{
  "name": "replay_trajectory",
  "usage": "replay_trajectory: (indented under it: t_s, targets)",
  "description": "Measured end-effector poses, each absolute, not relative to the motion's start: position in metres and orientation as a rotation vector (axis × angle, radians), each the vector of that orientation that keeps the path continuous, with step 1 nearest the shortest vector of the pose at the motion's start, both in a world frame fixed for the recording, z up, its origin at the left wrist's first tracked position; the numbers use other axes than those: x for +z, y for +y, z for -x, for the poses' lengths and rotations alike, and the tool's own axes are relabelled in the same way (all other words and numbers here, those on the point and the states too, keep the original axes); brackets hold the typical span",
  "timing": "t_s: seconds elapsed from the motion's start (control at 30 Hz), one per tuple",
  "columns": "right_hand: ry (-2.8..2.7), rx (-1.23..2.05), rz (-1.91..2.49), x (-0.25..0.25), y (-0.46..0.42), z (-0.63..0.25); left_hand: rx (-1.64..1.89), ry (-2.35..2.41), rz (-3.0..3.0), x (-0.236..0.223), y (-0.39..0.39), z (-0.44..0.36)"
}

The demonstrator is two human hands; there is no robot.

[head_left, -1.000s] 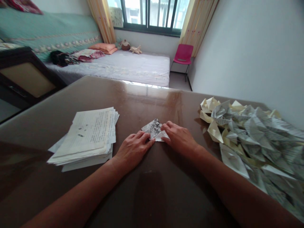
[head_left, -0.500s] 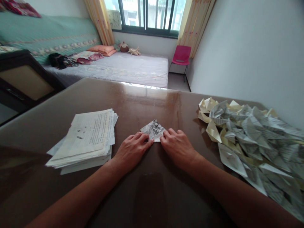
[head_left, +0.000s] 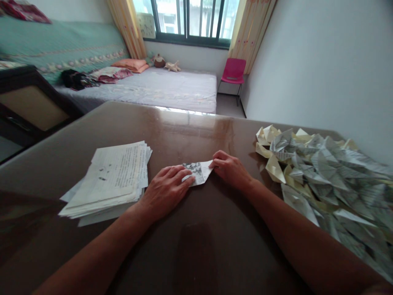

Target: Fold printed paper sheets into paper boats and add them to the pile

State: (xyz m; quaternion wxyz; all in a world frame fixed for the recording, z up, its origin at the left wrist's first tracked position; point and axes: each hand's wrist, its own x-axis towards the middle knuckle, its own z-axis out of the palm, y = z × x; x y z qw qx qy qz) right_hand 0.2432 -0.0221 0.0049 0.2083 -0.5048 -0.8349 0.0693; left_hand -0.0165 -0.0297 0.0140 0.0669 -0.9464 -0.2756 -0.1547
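Note:
A small folded paper [head_left: 200, 171], printed with a dark picture on its left part and white on its right, lies on the brown table in front of me. My left hand [head_left: 168, 186] rests over its left end, with the fingers on top and the thumb at the near edge, holding it against the table. My right hand [head_left: 229, 169] pinches the right corner between thumb and bent fingers. The far left end of the paper is hidden under my left fingers.
On the left of the glossy table [head_left: 190, 246] lies a stack of printed sheets [head_left: 107, 180]. Many folded paper boats [head_left: 319, 176] are heaped at the right, beside the wall. Beyond the table are a bed [head_left: 172, 88] and a pink chair [head_left: 233, 70].
The paper has gone from a pointed shape to a longer, flatter one. My right hand has moved slightly up and right with its corner; my left fingers now reach further over the paper.

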Motion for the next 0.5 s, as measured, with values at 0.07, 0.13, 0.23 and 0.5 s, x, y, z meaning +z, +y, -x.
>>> replay_trajectory:
  t_s: [0.07,0.13,0.23,0.5]
  targets:
    - [-2.258,0.236,1.358,-0.001,-0.018,-0.244,-0.493,-0.768,2.867,0.014,-0.030,0.016]
    - [-2.249,0.272,1.314,-0.004,-0.016,-0.243,-0.506,-0.674,2.897,0.012,-0.031,0.013]
    - [-2.366,0.305,1.249,-0.001,-0.018,-0.240,-0.471,-0.586,2.942,0.008,-0.037,0.006]
    - [-2.471,0.591,1.154,0.008,-0.029,-0.240,-0.487,-0.923,3.138,0.003,-0.040,0.002]
